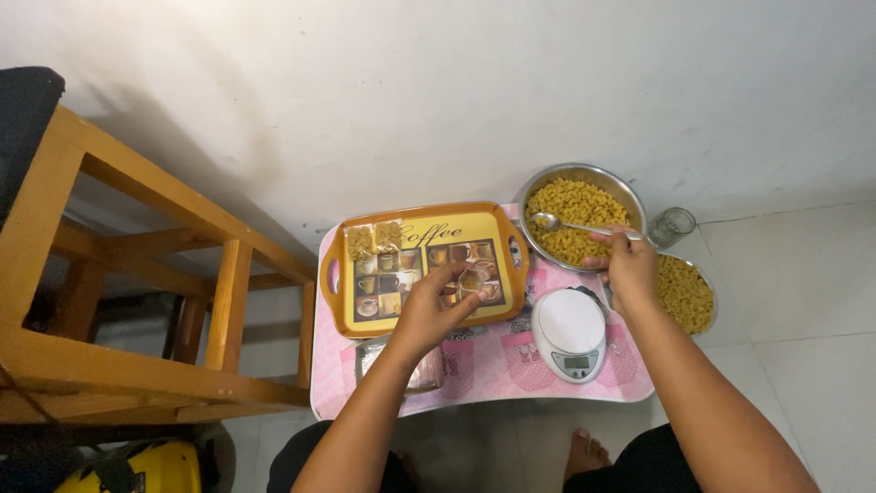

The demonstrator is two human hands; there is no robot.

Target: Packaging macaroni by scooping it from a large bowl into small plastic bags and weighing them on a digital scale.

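Observation:
My left hand (436,309) holds a small clear plastic bag (470,281) over the orange tray (422,215). Two filled small bags of yellow pasta (372,239) lie in the tray's far left corner. My right hand (628,263) grips a metal spoon (577,224), its bowl over the pasta in a big steel bowl (578,173). A white kitchen scale (569,330) sits between my arms on the low pink table (497,370).
A second steel bowl of pasta (686,292) stands right of my right hand, and a glass jar (672,225) behind it. A stack of clear bags (401,365) lies under my left forearm. A wooden frame (137,301) stands at left. A yellow object (151,467) lies bottom left.

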